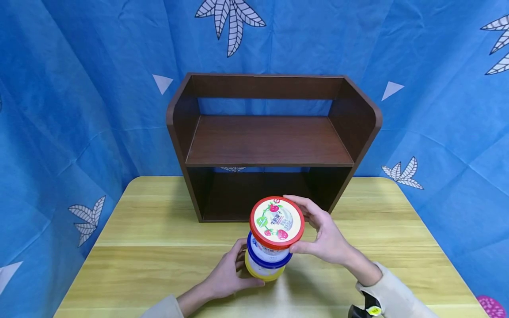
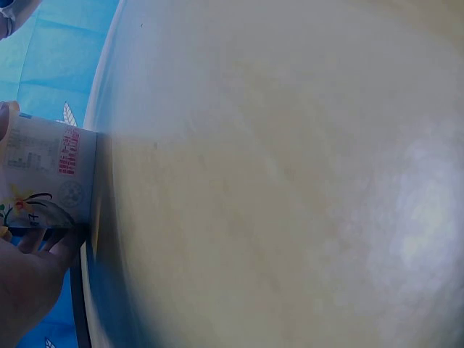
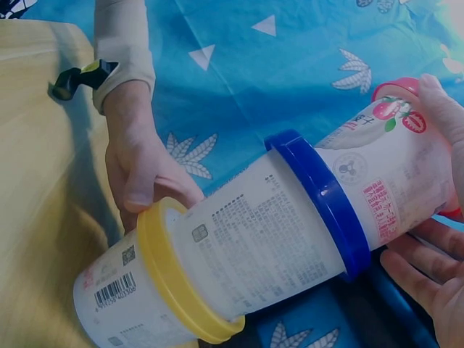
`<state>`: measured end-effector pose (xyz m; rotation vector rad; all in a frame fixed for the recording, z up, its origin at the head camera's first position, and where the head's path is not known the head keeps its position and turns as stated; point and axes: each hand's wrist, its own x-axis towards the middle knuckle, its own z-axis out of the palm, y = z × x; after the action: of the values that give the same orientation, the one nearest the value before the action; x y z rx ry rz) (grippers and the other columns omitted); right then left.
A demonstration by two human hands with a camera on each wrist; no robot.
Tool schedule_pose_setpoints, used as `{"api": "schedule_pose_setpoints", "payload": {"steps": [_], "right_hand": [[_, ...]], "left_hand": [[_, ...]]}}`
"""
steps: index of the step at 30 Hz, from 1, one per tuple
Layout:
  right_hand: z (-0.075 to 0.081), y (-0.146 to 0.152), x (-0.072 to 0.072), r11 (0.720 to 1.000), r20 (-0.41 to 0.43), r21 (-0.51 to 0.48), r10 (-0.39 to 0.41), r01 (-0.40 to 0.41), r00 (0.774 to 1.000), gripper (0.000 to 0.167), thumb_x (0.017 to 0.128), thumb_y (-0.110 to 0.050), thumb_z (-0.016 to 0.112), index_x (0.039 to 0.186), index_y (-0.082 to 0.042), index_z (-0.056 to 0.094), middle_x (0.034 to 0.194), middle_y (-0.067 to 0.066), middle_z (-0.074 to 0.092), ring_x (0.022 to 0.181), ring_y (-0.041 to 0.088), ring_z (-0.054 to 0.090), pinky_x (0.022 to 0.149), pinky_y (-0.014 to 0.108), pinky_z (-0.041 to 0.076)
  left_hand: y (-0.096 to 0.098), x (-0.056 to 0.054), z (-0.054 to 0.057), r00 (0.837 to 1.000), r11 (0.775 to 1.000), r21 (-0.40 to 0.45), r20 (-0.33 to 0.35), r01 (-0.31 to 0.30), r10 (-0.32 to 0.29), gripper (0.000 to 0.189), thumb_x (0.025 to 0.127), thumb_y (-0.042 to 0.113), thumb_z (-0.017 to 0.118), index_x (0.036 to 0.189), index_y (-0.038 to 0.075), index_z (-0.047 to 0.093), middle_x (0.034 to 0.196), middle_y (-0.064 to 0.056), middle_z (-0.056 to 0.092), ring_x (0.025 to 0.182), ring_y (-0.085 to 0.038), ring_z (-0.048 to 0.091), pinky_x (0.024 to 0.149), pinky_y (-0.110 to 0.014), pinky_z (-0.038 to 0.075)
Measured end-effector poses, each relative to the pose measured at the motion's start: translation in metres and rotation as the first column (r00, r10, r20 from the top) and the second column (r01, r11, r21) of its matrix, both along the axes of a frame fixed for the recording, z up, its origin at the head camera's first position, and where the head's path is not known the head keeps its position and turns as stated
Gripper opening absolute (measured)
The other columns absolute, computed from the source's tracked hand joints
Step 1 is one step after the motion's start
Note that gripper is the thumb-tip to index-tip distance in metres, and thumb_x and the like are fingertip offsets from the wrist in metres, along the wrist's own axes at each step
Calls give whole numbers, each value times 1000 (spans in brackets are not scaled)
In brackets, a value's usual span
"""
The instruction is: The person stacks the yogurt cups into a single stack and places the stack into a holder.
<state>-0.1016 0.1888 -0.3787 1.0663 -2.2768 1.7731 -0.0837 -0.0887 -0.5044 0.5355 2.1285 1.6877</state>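
Three tubs stand in one upright pile on the bench [image 1: 155, 260], in front of the brown shelf [image 1: 270, 141] and slightly right of its middle. The yellow tub [image 3: 127, 290] is at the bottom, the blue tub [image 3: 254, 228] sits on its lid, and the red tub [image 1: 277, 223] tops them, its printed lid facing up. The left hand [image 1: 226, 273] has its grip clamped on the yellow tub, low down, thumb on the near side. The right hand [image 1: 326, 235] has its grip clamped on the red tub, thumb and fingers either side. A patterned blue cloth [image 1: 79, 88] hangs behind the shelf.
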Motion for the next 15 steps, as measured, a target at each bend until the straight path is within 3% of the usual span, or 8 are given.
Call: {"api": "schedule_pose_setpoints", "payload": {"steps": [8,15], "right_hand": [[-2,0,-1,1000,10,2,1,-1,1000,85,85,-19,89,157,-14,44,149,2,61,132,10,62,107,27,58],[-2,1,0,1000,8,7,-3,3,1000,85,86,-21,88,157,-14,44,150,2,60,132,10,61,107,27,58]], "left_hand": [[0,0,1,1000,1000,7,-1,4,-4,87,82,30,93,151,26,39,151,-3,56,140,-29,58,115,-39,54],[0,0,1,1000,1000,7,-4,6,-6,86,83,30,92,150,26,40,151,-4,56,140,-30,58,115,-40,54]]}}
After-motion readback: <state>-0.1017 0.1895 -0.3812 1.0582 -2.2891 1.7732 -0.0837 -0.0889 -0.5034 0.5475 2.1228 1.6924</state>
